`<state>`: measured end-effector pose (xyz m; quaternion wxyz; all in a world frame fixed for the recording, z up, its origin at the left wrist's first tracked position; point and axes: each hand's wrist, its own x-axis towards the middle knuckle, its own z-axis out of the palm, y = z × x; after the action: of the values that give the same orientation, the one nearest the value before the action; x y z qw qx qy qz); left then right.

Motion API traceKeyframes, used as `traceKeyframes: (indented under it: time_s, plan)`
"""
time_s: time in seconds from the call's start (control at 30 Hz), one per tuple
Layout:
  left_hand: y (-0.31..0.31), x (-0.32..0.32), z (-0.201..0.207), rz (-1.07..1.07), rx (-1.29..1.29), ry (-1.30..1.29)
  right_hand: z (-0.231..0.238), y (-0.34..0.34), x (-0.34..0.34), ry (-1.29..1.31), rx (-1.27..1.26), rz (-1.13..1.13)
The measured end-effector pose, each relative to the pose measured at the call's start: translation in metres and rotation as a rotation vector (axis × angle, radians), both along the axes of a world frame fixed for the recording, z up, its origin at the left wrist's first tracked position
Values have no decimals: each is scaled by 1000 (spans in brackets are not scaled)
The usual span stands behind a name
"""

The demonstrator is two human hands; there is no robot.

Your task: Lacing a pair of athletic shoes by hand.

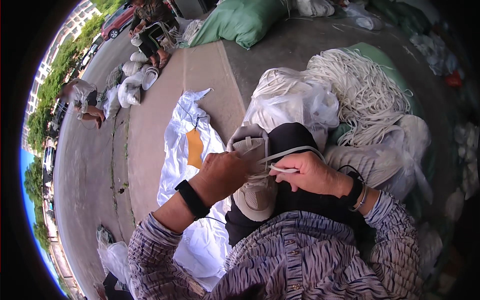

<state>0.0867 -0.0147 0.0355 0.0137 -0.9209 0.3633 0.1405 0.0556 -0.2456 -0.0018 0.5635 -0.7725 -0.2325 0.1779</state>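
Note:
A beige shoe (256, 200) rests on my lap, its toe pointing toward me and its opening away. My left hand (222, 174) is closed against the shoe's left side by the eyelets; its fingertips are slightly blurred and partly hidden. Between the thumb and fingers of my right hand (314, 174) is a white shoelace (284, 170), with its end sticking out toward the shoe. Another stretch of the lace loops from the shoe over the back of my right hand. Black bands circle both wrists.
Loose white laces (357, 85) lie heaped at the right, beside clear plastic bags (295, 102) of more laces. A white sheet (175, 135) with an orange patch (194, 147) spreads at my left. Farther off are a green sack (240, 22) and two seated people (150, 30).

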Motion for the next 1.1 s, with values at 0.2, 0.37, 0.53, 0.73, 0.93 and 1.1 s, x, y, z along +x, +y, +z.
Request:
traceKeyframes:
  time_s: [0.2,0.37,0.53,0.73,0.93,1.1]
  plan:
    - [-4,-17,7,-160,-49,-201,-13,-8,31,-206,93,-316]
    - [-9,-14,0,-195,-353,-279,-13,8,26,-303,-267,-46]
    - [19,-12,-61,102,-641,-480,-15,22,29,-293,-279,-77]
    - [24,-25,-92,233,-842,-441,-9,-8,40,3,-57,-99]
    - [27,-46,-105,630,-961,-252,-12,-63,47,320,209,-473]
    - [33,-53,-98,758,-1197,60,-8,-31,26,-340,-57,-319]
